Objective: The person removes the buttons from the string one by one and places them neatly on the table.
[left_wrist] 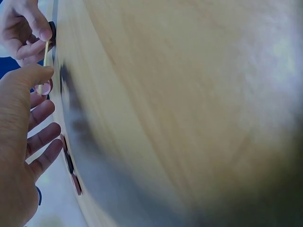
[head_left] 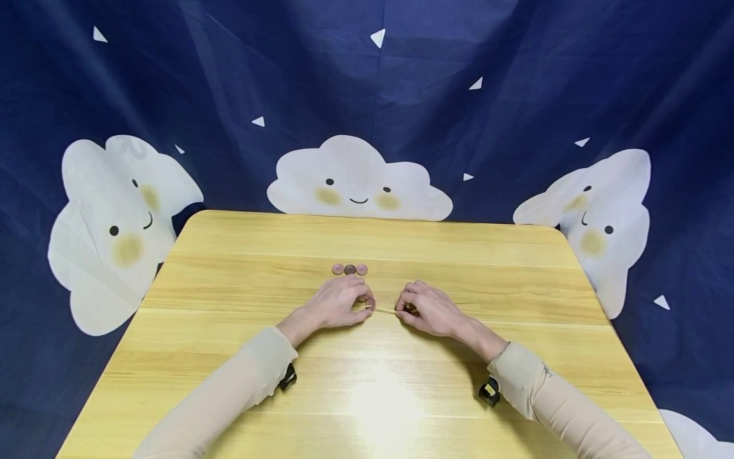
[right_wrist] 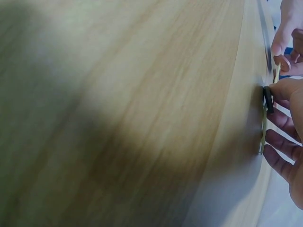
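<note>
Table [head_left: 229, 331] pale wood, glossy; backdrop [head_left: 516, 95] matt cloth, creased.

The left hand [left_wrist: 19, 142] pinches a thin stick [left_wrist: 45, 59] with a pink disc [left_wrist: 46, 88] at its thumb tip. The right hand [left_wrist: 23, 30] pinches the stick's far end, beside a dark disc [left_wrist: 52, 32], over the blurred wooden table [left_wrist: 180, 104].

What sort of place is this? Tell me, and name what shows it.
Probably a staged indoor recording corner, not a lived-in room. A dark blue cloth backdrop printed with smiling clouds hangs behind a light wooden table, and both hands work a thin stick near three small round discs.
</note>
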Available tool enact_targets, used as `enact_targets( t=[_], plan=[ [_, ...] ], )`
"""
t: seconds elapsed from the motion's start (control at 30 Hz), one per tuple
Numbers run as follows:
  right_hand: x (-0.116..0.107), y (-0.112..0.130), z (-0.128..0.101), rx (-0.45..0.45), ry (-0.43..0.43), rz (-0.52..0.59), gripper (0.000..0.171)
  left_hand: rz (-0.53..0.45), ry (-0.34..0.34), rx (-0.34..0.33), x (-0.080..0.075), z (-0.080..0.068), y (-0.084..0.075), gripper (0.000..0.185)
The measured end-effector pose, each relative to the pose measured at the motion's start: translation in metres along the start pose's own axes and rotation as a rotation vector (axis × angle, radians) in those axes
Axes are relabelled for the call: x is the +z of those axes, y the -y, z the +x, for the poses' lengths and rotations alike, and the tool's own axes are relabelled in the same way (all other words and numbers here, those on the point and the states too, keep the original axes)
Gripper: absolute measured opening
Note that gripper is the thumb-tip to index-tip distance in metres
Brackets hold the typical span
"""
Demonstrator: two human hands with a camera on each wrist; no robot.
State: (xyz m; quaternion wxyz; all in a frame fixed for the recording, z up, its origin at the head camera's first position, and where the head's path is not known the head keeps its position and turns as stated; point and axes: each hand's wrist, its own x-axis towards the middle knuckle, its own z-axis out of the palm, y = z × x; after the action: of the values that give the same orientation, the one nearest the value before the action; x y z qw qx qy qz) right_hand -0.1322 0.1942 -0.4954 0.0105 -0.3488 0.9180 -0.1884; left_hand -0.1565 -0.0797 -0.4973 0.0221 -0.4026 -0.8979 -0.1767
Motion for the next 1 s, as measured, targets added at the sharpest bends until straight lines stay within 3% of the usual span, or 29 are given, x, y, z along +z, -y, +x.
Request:
enact_targets(
  t=[0.73,1.0],
  plan=[
    [0.002,-0.001,-0.001,0.001,-0.012,0.0,0.005,0.006,0.014,-0.04,-0.004,-0.009,0.009,0.011],
    [0.002,-0.001,-0.002,-0.001,-0.011,-0.004,0.004,-0.014,0.036,-0.073,-0.008,-0.012,0.012,0.018]
  ],
)
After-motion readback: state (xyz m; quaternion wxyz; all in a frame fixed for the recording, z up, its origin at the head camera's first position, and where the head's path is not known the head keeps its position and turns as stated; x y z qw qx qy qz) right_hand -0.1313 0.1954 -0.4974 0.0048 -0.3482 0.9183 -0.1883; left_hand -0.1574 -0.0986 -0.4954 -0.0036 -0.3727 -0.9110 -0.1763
